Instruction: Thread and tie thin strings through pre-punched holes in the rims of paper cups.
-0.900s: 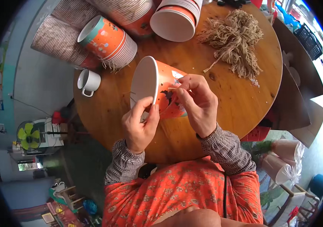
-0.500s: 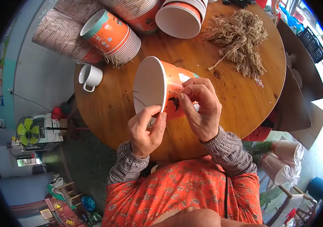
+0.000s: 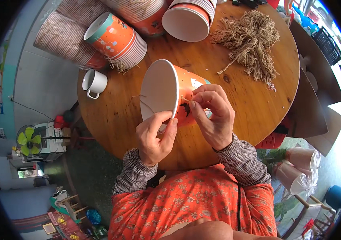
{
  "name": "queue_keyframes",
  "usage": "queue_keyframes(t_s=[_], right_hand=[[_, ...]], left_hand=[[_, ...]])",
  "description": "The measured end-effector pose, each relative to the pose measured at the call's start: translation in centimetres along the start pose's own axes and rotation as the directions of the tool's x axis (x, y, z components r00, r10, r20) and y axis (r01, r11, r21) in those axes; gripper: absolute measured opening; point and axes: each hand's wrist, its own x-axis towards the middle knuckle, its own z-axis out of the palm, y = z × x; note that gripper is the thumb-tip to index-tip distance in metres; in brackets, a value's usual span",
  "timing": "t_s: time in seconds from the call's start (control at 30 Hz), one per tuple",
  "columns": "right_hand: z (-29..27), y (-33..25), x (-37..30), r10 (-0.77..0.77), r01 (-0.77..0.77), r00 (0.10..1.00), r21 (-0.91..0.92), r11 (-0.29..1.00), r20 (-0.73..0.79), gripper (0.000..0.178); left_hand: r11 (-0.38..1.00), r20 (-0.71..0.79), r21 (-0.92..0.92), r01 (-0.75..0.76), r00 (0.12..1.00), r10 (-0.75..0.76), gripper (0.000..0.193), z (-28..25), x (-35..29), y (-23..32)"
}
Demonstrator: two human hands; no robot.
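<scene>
An orange paper bucket (image 3: pixel 181 80) with a white inside and a dark bat print lies tilted in front of me, its open mouth facing left. My left hand (image 3: pixel 154 138) grips its rim at the near side between thumb and fingers. On the outer wall, my right hand (image 3: pixel 216 116) pinches the end of a thin tan string (image 3: pixel 184 98) that comes out through the side. More of the string hangs inside the bucket, against the white wall.
A heap of tan cut strings (image 3: pixel 250 44) lies at the far right of the round wooden table (image 3: pixel 118 120). Stacked buckets (image 3: pixel 116 40) fill the far left, with more buckets (image 3: pixel 186 23) beside them. A white mug (image 3: pixel 95 82) stands at the left edge. Cardboard sheets (image 3: pixel 304 96) lean at the right.
Hands and bucket stay nearly in place. The bucket has turned slightly, and the string end still sits in my right fingertips.
</scene>
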Motion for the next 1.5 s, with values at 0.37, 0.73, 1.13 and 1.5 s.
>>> queue_keyframes(t_s=[0.37,0.73,1.13,1.5], right_hand=[[-0.3,0.5,0.5,0.000,-0.001,0.999,-0.022,1.000,-0.050,0.010],[-2.4,3.6,0.3,0.405,-0.410,0.912,0.186,0.893,0.066,0.011],[-2.3,4.3,0.3,0.431,-0.460,0.885,0.192,0.867,0.176,0.015],[-2.6,-0.7,3.6,0.256,-0.242,0.927,-0.084,0.967,0.273,0.015]], left_hand=[[0.995,0.022,0.038,-0.097,0.995,0.096,0.013,0.6,0.7,0.1],[0.999,0.350,0.005,-0.054,0.935,0.049,0.015,1.7,4.0,-1.0],[0.924,0.619,-0.101,0.369,0.750,-0.232,0.014,2.7,7.3,-3.5],[0.889,0.525,-0.314,0.333,0.841,-0.129,0.010,0.6,8.0,-3.4]])
